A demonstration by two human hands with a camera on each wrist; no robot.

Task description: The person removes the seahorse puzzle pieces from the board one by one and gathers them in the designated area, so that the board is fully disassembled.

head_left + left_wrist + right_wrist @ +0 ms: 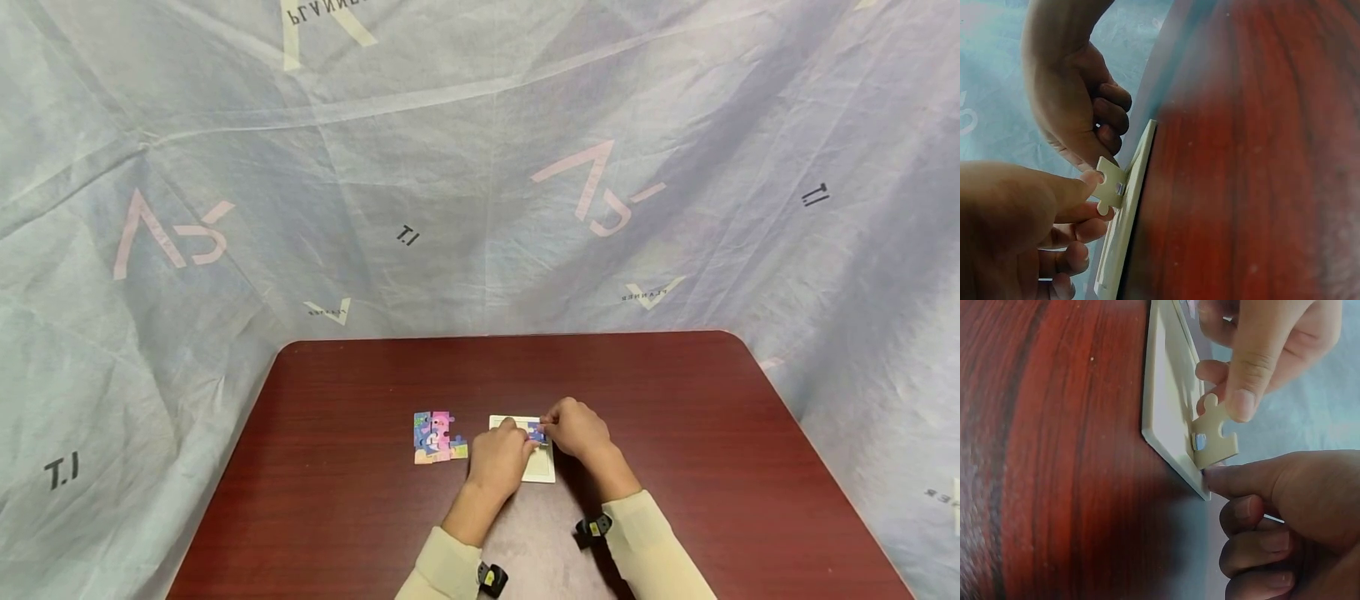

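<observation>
A jigsaw puzzle piece point(1216, 434) stands tilted on the cream puzzle tray point(538, 475), its plain back toward both wrist cameras. My left hand point(498, 457) pinches it between thumb and fingers. The fingertips of my right hand point(576, 427) are at the piece's other edge, close over the tray corner; its remaining fingers curl into the palm. Blue printed artwork point(536, 432) shows between the hands in the head view. Part of the tray is hidden under the left hand.
Left of the tray lies a group of joined puzzle pieces point(432, 437) with pink and blue artwork. The dark red table point(337, 517) has rounded far corners and meets a grey printed cloth point(480, 208) behind it.
</observation>
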